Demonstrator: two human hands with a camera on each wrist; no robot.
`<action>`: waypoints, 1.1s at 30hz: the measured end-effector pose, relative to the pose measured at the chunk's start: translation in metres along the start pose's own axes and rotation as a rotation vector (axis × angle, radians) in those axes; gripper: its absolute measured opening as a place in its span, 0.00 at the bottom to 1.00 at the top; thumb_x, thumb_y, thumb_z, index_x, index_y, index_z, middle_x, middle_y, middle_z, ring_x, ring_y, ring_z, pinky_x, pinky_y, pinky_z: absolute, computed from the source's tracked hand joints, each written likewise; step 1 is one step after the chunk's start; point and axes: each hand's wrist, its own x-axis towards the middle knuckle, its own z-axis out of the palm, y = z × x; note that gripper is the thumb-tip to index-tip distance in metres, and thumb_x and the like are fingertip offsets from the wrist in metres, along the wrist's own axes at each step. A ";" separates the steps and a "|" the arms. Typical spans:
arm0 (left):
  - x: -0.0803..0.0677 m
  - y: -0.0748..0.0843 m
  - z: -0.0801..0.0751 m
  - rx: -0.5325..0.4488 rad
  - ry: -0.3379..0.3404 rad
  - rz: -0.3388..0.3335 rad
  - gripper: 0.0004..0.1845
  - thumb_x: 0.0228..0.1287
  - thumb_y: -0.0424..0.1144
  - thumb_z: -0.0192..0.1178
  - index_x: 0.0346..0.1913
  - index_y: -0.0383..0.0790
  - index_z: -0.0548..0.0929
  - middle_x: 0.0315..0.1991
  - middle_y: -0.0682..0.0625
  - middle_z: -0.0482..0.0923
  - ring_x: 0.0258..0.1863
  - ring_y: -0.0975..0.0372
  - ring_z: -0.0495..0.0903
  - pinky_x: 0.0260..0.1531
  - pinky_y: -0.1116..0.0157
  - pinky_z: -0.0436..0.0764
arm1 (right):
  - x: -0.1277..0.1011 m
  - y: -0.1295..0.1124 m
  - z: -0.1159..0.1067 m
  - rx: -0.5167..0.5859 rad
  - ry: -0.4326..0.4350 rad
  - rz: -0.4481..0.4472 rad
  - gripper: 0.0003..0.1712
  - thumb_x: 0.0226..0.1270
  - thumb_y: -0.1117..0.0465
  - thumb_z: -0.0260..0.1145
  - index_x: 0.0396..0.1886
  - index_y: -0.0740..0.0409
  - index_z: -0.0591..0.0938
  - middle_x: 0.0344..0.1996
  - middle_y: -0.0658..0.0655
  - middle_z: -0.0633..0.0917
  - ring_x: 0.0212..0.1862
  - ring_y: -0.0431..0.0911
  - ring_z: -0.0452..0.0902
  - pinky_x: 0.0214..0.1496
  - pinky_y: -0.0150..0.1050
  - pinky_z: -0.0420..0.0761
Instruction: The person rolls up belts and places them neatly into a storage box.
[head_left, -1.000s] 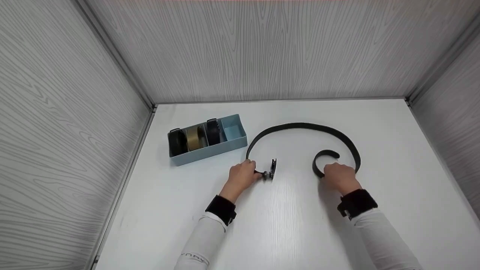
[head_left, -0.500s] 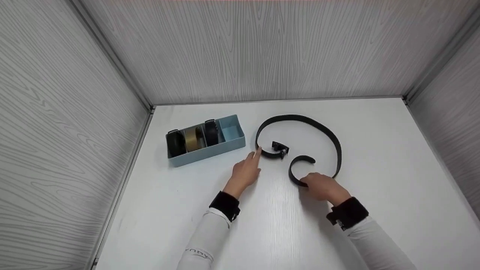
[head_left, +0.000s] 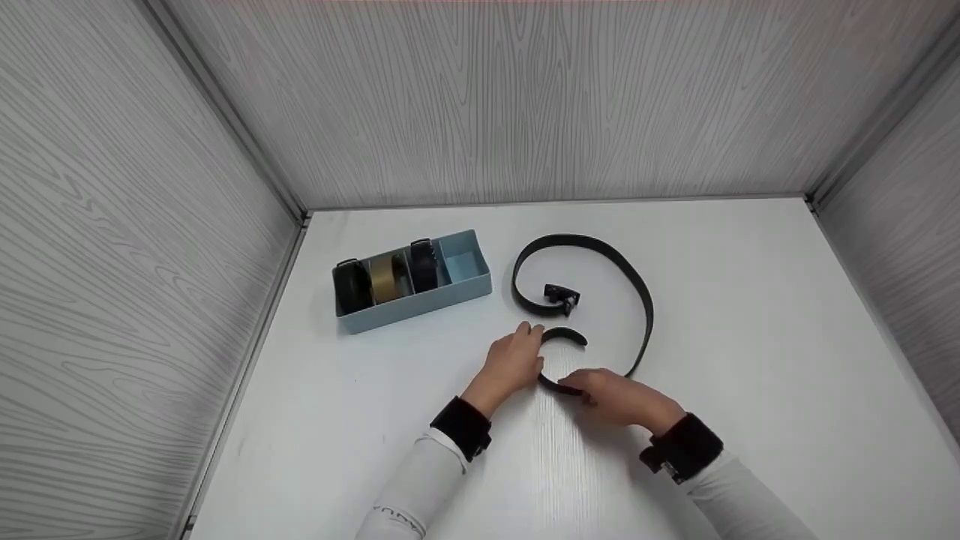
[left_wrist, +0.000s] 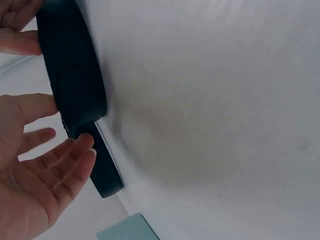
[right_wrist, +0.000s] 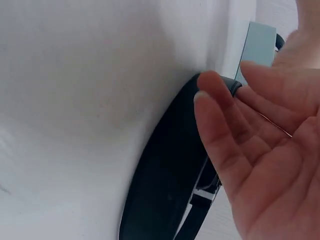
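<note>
A black belt (head_left: 637, 289) stands on edge on the white table (head_left: 750, 337), curved in a loose spiral. Its buckle (head_left: 561, 296) lies inside the far loop. The strap's tail curls into a small coil (head_left: 570, 334) between my hands. My left hand (head_left: 516, 360) has straight fingers against the coil's left side. My right hand (head_left: 609, 395) presses flat fingers on the coil's near side. In the left wrist view the left hand (left_wrist: 40, 190) is spread beside the belt (left_wrist: 75, 75). In the right wrist view the right hand (right_wrist: 270, 150) lies open-palmed along the belt (right_wrist: 165, 190).
A light blue divided box (head_left: 450, 289) sits to the left at the back, with three rolled belts (head_left: 386, 277) in its compartments and the rightmost compartment (head_left: 463, 262) bare. Grey wood-grain walls (head_left: 525, 97) enclose the table on three sides.
My left hand let go of the buckle end and came over to the tail coil. My right hand slid the tail left and nearer, so the belt's curve tightened.
</note>
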 end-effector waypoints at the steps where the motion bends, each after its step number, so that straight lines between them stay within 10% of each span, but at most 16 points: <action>1: 0.000 -0.002 0.001 -0.012 -0.009 -0.033 0.18 0.63 0.39 0.63 0.54 0.36 0.78 0.43 0.43 0.79 0.37 0.53 0.82 0.33 0.57 0.80 | -0.002 0.002 -0.002 -0.023 0.010 0.026 0.25 0.54 0.82 0.61 0.54 0.70 0.81 0.44 0.62 0.84 0.48 0.55 0.80 0.51 0.48 0.78; 8: -0.002 -0.020 -0.005 -0.078 -0.043 -0.122 0.14 0.63 0.32 0.57 0.51 0.38 0.80 0.40 0.42 0.82 0.37 0.49 0.83 0.32 0.52 0.80 | -0.021 0.023 -0.015 -0.164 0.123 0.273 0.15 0.53 0.76 0.69 0.40 0.61 0.88 0.37 0.56 0.85 0.43 0.53 0.82 0.46 0.48 0.80; 25: -0.005 -0.028 -0.009 -0.087 -0.069 -0.024 0.16 0.68 0.29 0.54 0.52 0.49 0.84 0.39 0.47 0.80 0.41 0.53 0.81 0.36 0.53 0.79 | -0.008 0.017 -0.010 -0.105 0.077 0.180 0.25 0.49 0.84 0.58 0.48 0.70 0.83 0.40 0.62 0.83 0.46 0.56 0.80 0.50 0.49 0.78; 33: -0.006 -0.020 -0.004 -0.005 0.071 -0.029 0.09 0.65 0.33 0.61 0.45 0.45 0.86 0.36 0.48 0.78 0.35 0.54 0.82 0.30 0.57 0.80 | 0.007 0.009 0.005 -0.154 0.042 0.190 0.33 0.47 0.81 0.61 0.58 0.65 0.80 0.44 0.59 0.83 0.48 0.54 0.80 0.51 0.48 0.78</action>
